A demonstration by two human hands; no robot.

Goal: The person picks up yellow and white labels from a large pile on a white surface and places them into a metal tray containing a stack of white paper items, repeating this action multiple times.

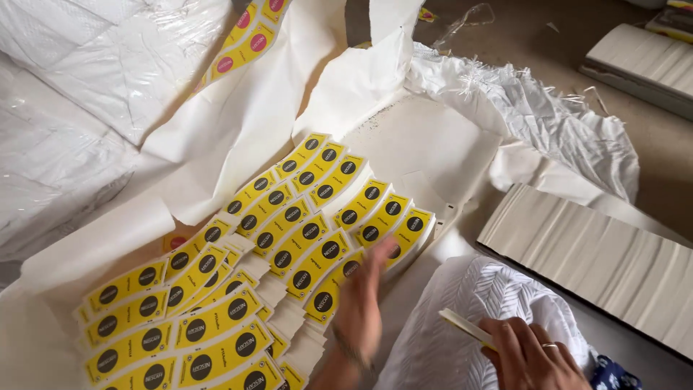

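Many stacks of yellow labels with black round marks lie in slanted rows on white paper. My left hand is blurred, fingers stretched out over the stacks at the lower right of the rows, touching a stack near its edge. My right hand, with a ring on one finger, rests on my white-clothed knee and grips a thin bundle of labels seen edge-on.
A long white pile of stacked sheets lies at the right, another pile at the top right. Crumpled white plastic sacking and clear plastic wrap surround the paper. A strip of yellow labels with pink marks lies at the top.
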